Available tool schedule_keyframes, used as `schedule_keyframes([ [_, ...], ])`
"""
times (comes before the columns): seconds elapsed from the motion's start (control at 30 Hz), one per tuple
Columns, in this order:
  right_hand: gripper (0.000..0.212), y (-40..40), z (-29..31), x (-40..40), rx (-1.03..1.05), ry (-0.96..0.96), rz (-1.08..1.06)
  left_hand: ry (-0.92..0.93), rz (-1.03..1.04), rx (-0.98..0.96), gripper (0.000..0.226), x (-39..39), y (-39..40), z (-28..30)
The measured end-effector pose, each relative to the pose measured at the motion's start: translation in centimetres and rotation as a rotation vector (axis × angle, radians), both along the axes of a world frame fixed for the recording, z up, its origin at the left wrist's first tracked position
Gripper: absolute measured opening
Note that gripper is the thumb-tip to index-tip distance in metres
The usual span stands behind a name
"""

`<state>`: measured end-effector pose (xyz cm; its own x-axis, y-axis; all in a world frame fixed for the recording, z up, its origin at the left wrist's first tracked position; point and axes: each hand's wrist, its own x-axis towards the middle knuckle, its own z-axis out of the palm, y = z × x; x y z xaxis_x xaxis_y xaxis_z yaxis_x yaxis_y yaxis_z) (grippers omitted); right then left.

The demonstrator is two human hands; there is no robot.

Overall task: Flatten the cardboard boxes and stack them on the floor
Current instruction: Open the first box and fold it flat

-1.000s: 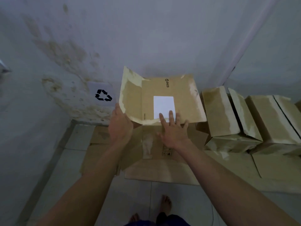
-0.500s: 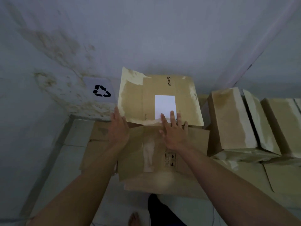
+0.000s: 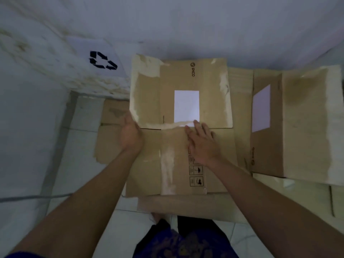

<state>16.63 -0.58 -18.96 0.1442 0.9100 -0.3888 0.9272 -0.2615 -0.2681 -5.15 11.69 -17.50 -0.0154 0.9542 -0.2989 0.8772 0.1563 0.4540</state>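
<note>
**Both hands flat on a collapsed carton**

While the person leans over the floor, a flattened cardboard box lies spread on top of other flattened cardboard on the pale floor tiles, close against the stained wall. Its far half carries a white label and a small printed logo; its near half shows strips of tape and a column of handling symbols.

At the box's left edge, the left hand rests on the fold line, fingers pointing forward; whether they curl round the edge cannot be told. Over the middle crease, just below the label, the right hand lies palm down, its fingers straight and slightly spread, pressing the cardboard.

Just beside it on the right stands an unflattened box with its own white label on the side. On the wall to the left hangs a paper sheet with a black recycling symbol.
</note>
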Motion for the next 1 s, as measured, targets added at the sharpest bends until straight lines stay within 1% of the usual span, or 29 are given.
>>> schedule_keyframes([
  [0.07, 0.042, 0.2, 0.0, 0.8, 0.169, -0.002, -0.119, 0.006, -0.033, -0.074, 0.061, -0.5, 0.6, -0.7],
  [0.1, 0.042, 0.3, 0.0, 1.3, 0.217, -0.042, -0.218, -0.012, -0.038, -0.120, 0.064, -0.6, 0.9, -1.0],
  [0.13, 0.048, 0.4, -0.1, 1.9, 0.225, -0.085, -0.343, -0.048, -0.031, -0.153, 0.067, -0.7, 1.2, -1.3],
  [0.17, 0.058, 0.5, 0.1, 2.5, 0.188, -0.104, -0.477, -0.087, -0.017, -0.177, 0.069, -0.7, 1.5, -1.4],
  [0.23, 0.080, 1.0, 0.6, 3.4, 0.078, -0.075, -0.664, -0.140, 0.009, -0.197, 0.071, -0.8, 1.8, -1.5],
  [0.4, 0.109, 2.3, 1.7, 4.4, 0.018, 0.040, -0.811, -0.139, 0.058, -0.146, 0.070, -0.3, 0.9, -1.3],
  [0.47, 0.116, 2.2, 1.8, 4.7, 0.010, 0.049, -0.830, -0.141, 0.074, -0.129, 0.067, -0.1, 0.5, -0.9],
  [0.57, 0.116, 1.7, 2.3, 4.4, 0.059, -0.011, -0.799, -0.112, 0.067, -0.061, 0.066, 0.0, -0.2, -0.2],
  [0.63, 0.107, 1.4, 2.8, 3.7, 0.139, -0.044, -0.774, -0.067, 0.033, -0.007, 0.070, 0.0, -0.6, 0.3],
  [0.7, 0.092, 1.0, 3.3, 3.0, 0.214, -0.023, -0.755, -0.038, 0.022, 0.035, 0.069, 0.0, -1.0, 0.8],
  [0.73, 0.087, 0.8, 3.5, 2.7, 0.243, -0.026, -0.735, -0.024, 0.020, 0.056, 0.068, -0.1, -1.2, 1.3],
  [0.83, 0.089, -0.2, 4.4, 1.7, 0.299, -0.030, -0.704, -0.011, 0.003, 0.109, 0.065, -0.7, -1.8, 3.2],
  [0.93, 0.092, -1.3, 6.1, 0.6, 0.334, -0.006, -0.710, -0.056, 0.025, 0.141, 0.063, -2.1, -2.4, 5.4],
  [1.0, 0.095, -2.1, 7.5, -0.5, 0.358, 0.013, -0.709, -0.065, 0.037, 0.208, 0.063, -3.6, -2.9, 6.7],
])
